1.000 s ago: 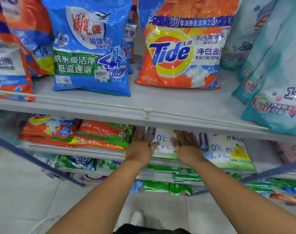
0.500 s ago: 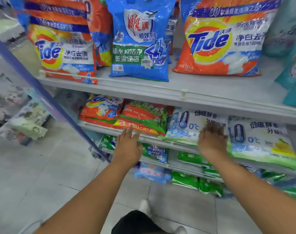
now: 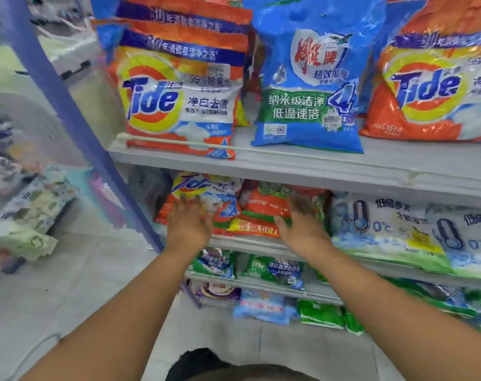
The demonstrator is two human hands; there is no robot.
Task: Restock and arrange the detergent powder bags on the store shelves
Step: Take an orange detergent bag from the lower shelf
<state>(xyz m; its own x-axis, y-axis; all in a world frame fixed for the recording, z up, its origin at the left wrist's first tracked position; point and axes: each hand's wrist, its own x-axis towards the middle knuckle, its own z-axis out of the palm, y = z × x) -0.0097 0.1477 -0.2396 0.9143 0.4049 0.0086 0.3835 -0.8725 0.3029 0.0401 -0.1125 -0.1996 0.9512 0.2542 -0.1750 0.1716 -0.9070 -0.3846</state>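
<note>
Two soft, slippery bags: my left hand (image 3: pixel 188 225) lies open-fingered on the Tide bag (image 3: pixel 203 199), right hand (image 3: pixel 302 226) spread on the orange-green bag (image 3: pixel 264 213) at three o'clock (probably heavy; I'd grip side edges).

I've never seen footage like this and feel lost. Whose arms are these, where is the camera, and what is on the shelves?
There is no machine here. A person wears one wide-angle camera on the head, looking forward and down, so the two bare arms reaching in are their own. The left hand lies spread on an orange Tide bag lying on the middle shelf. The right hand lies flat on the orange and green bag beside it. Neither hand grips anything. Further right lie white detergent bags marked 0°C. On the upper shelf stand Tide bags and a blue bag. The picture is blurred.
</note>
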